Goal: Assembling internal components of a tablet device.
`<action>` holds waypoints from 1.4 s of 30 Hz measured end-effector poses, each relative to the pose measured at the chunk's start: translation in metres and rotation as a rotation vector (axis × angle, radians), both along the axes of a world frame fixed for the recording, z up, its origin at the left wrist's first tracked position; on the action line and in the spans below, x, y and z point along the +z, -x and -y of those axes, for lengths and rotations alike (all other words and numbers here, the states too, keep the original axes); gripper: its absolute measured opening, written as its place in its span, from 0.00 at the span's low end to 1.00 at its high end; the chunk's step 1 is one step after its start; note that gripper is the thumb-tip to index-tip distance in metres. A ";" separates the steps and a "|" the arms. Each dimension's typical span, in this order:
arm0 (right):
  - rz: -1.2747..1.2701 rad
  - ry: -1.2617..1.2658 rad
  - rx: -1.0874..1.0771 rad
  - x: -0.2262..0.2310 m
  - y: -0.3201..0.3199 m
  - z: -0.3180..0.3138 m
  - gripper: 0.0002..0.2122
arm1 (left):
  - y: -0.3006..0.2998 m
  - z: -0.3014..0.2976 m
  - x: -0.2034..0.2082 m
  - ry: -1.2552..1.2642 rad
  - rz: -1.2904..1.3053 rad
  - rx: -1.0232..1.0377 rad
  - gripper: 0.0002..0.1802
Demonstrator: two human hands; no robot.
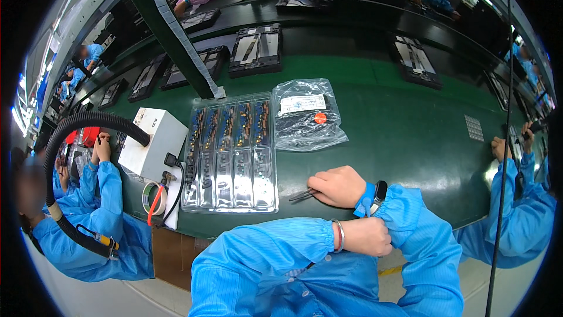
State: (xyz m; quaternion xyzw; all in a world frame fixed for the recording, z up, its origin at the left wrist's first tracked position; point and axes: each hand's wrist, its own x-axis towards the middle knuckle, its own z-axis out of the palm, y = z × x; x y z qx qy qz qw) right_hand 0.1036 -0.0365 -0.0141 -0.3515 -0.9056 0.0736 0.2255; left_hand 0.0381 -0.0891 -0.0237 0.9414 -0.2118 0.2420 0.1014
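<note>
While the right hand (339, 186) rests on the green desk (410, 118) w/ its grip clamped on tweezers (303, 195) just right of the clear parts tray (230, 156), the left hand (366, 236), fingers curled together on the right sleeve cuff (392, 223), seems mid cuff-adjust, so picking from the tray likely needs that hand freed.

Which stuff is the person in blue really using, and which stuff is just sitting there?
In use:
right hand holding tweezers
left hand on the right sleeve cuff
clear parts tray nearest

Just sitting:
plastic bag
white box
tape roll
black trays behind
</note>
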 end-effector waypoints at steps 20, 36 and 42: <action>-0.659 0.078 -0.275 0.008 -0.031 -0.018 0.06 | 0.008 -0.029 0.024 0.248 0.482 -0.021 0.11; -2.145 0.525 -0.425 -0.002 -0.210 -0.125 0.05 | 0.035 -0.051 0.046 0.228 0.506 0.253 0.22; -2.307 0.314 -0.701 0.000 -0.199 -0.178 0.09 | 0.036 -0.050 0.038 0.283 0.443 0.235 0.21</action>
